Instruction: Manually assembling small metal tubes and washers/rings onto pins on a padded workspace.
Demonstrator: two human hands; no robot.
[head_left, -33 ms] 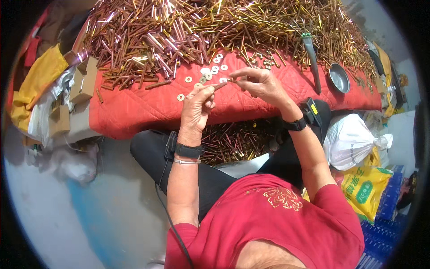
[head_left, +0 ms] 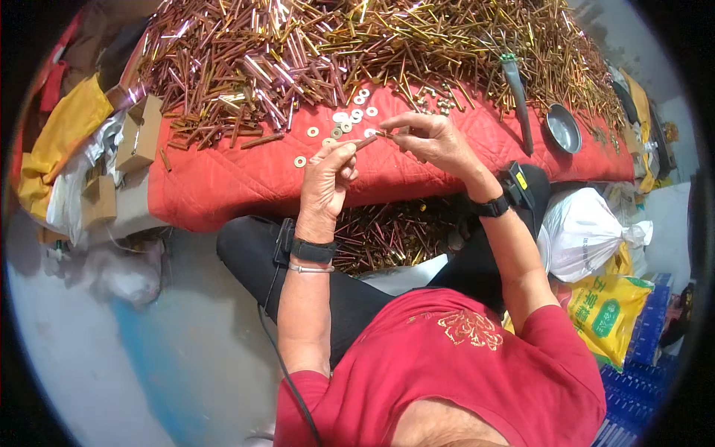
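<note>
My left hand (head_left: 328,175) is closed, pinching a slim reddish-brown metal tube (head_left: 366,141) between thumb and fingers, its end pointing right. Facing it, my right hand (head_left: 430,141) pinches a small thin metal piece (head_left: 384,134) at the tube's tip; its exact kind is too small to make out. Both hands are above the red quilted cloth (head_left: 246,182). Just beyond them lie several flat round washers (head_left: 340,118), and a few small nuts (head_left: 445,103) sit by the pile's edge.
A wide heap of brassy metal rods (head_left: 298,52) covers the far side. On the right are a dark long-handled tool (head_left: 518,104) and a metal bowl (head_left: 564,129). More rods (head_left: 391,231) lie below the cloth, between my legs. Cardboard boxes (head_left: 139,134) stand left; a white bag (head_left: 585,235) right.
</note>
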